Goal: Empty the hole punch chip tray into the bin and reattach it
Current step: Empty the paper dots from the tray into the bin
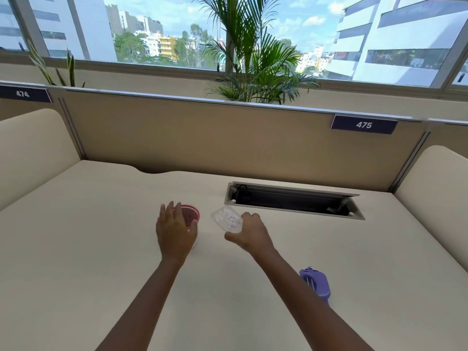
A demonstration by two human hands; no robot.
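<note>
Both bare forearms extended from bottom of frame toward centre. Left hand [174, 230] at centre-left, back toward camera, fingers spread and slightly curved, thumb out to right. Right hand [249, 233] at centre, curled into pinch grip, knuckles up, wrist angled inward.

- The chip tray [227, 219] is seen to be clear, glossy plastic, with white paper chips inside.
- The small bin [191, 214] is made of red openwork mesh.
- The hole punch [317, 283] is finished in smooth, matt lilac plastic.
- The desk [101, 236] is surfaced in smooth, matt cream laminate.
- The partition panel [202, 138] is covered in matt beige cloth and edged with brushed metal.
</note>
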